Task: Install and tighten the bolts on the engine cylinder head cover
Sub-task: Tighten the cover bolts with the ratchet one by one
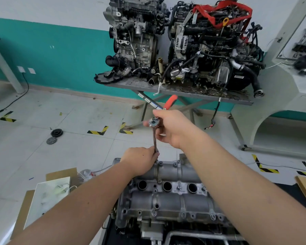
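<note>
- Teal-and-white wall behind; two engines [182, 45] sit on a far bench [198, 93].
- Right hand [172, 129] grips a red-handled ratchet [163, 113].
- Left hand [140, 160] pinches the extension bar [155, 140] directly below.
- Cylinder head cover [168, 193] lies beneath both hands.

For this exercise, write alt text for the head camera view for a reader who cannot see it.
A person's right hand grips a red-handled ratchet wrench while the left hand pinches its long steel extension bar at the far edge of a grey cast-metal cylinder head cover. Two engines on a grey metal table stand behind.
</note>
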A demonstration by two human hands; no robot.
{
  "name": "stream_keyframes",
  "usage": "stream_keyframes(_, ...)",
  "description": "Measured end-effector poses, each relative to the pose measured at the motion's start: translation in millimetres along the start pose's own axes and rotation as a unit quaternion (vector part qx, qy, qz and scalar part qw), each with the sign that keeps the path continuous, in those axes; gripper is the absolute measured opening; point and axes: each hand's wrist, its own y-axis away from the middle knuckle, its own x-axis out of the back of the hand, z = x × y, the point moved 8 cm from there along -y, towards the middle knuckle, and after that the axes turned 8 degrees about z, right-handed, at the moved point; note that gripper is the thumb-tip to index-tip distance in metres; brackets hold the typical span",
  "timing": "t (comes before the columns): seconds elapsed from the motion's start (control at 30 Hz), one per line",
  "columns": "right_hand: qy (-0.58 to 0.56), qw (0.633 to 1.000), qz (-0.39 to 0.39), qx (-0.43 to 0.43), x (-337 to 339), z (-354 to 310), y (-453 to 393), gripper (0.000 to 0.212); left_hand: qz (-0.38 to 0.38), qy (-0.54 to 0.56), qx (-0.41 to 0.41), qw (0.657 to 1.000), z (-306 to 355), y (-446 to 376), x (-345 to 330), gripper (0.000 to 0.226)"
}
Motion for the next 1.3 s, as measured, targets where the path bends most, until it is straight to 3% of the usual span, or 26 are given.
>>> stream_keyframes(0.1,0.160,0.981,0.056,0.093,8.1,-22.1,-0.8,0.007,-0.006,-0.008,-0.005,1.000,1.7,0.3,0.4,0.042)
stream_keyframes(0.17,0.247,0.961,0.006,0.127,-5.5,-31.8,2.7,0.012,0.000,-0.016,-0.011,1.000,2.8,1.6,1.4,0.042)
stream_keyframes(0.2,0.328,0.931,-0.048,0.153,-19.0,-34.5,7.1,0.012,0.003,-0.021,-0.012,1.000,3.2,2.4,1.8,0.042)
stream_keyframes(0.23,0.435,0.874,-0.106,0.189,-34.2,-35.6,13.4,0.015,0.006,-0.026,-0.013,1.000,3.1,3.0,2.1,0.042)
stream_keyframes(0.3,0.624,0.712,-0.189,0.262,-62.7,-30.3,26.7,0.027,0.009,-0.033,-0.014,0.999,2.4,2.9,3.0,0.043)
stream_keyframes(0.33,0.665,0.661,-0.204,0.281,-71.7,-27.4,30.7,0.031,0.008,-0.038,-0.018,0.999,2.2,2.9,3.1,0.043)
stream_keyframes(0.37,0.671,0.652,-0.207,0.286,-77.4,-25.9,33.2,0.030,0.006,-0.044,-0.023,0.999,2.5,3.3,2.6,0.043)
stream_keyframes(0.4,0.653,0.675,-0.201,0.280,-79.2,-25.5,32.1,0.028,0.005,-0.050,-0.027,0.998,2.9,3.9,1.9,0.043)
stream_keyframes(0.5,0.486,0.839,-0.129,0.207,-62.5,-28.6,15.4,0.017,0.012,-0.036,-0.005,0.999,-0.3,4.8,2.7,0.045)
stream_keyframes(0.57,0.295,0.946,-0.019,0.135,-38.7,-30.9,1.2,0.015,0.015,-0.022,0.006,1.000,-1.4,4.4,4.5,0.046)
stream_keyframes(0.6,0.170,0.981,0.039,0.084,-26.5,-27.3,-2.6,0.016,0.015,-0.017,0.006,1.000,-0.6,4.4,4.8,0.045)
stream_keyframes(0.67,-0.047,0.991,0.126,0.000,-12.2,-14.9,-3.9,0.019,0.013,-0.005,0.004,1.000,0.8,3.9,5.3,0.042)
stream_keyframes(0.73,-0.135,0.979,0.155,-0.020,-9.7,-8.8,-0.6,0.020,0.015,0.000,0.002,1.000,0.4,3.6,5.3,0.040)
stream_keyframes(0.8,-0.015,0.989,0.147,0.029,-11.6,-13.1,-0.5,0.020,0.022,-0.010,-0.003,1.000,0.4,4.0,5.7,0.042)
stream_keyframes(0.83,0.143,0.976,0.136,0.088,-14.3,-21.3,-0.1,0.018,0.021,-0.015,-0.005,1.000,0.8,4.2,5.4,0.043)
stream_keyframes(0.87,0.340,0.918,0.116,0.170,-21.5,-31.1,0.4,0.016,0.018,-0.020,-0.006,1.000,1.0,4.1,4.9,0.043)
stream_keyframes(0.93,0.643,0.683,0.056,0.342,-47.3,-42.1,9.1,0.013,0.009,-0.029,-0.003,1.000,0.6,3.4,4.1,0.043)
stream_keyframes(0.97,0.702,0.580,0.013,0.414,-60.0,-41.1,17.7,0.012,0.006,-0.029,-0.001,1.000,0.2,3.3,4.1,0.043)
stream_keyframes(1.0,0.721,0.508,-0.039,0.470,-70.7,-36.2,27.9,0.012,0.009,-0.027,-0.002,1.000,0.4,3.4,4.1,0.043)
stream_keyframes(1.03,0.722,0.473,-0.089,0.497,-77.4,-29.4,34.9,0.018,0.017,-0.025,-0.007,1.000,1.0,3.4,5.0,0.043)
stream_keyframes(1.07,0.715,0.469,-0.125,0.503,-80.5,-23.6,37.3,0.027,0.025,-0.023,-0.014,0.999,1.7,3.7,6.2,0.043)
stream_keyframes(1.13,0.698,0.498,-0.129,0.498,-81.8,-22.8,37.6,0.035,0.030,-0.021,-0.015,0.999,1.2,4.1,6.3,0.043)
stream_keyframes(1.2,0.677,0.563,-0.070,0.469,-75.4,-32.1,30.2,0.037,0.023,-0.028,-0.011,0.999,0.3,4.2,3.3,0.044)
stream_keyframes(1.23,0.658,0.616,-0.042,0.431,-69.7,-36.6,25.8,0.039,0.024,-0.030,-0.012,0.999,0.7,4.5,2.5,0.045)
stream_keyframes(1.27,0.613,0.697,-0.026,0.370,-62.3,-39.4,21.9,0.038,0.023,-0.029,-0.012,0.999,1.2,4.6,2.2,0.045)
stream_keyframes(1.3,0.519,0.805,-0.013,0.287,-53.1,-39.4,14.8,0.035,0.022,-0.024,-0.010,0.999,0.7,4.4,2.4,0.045)
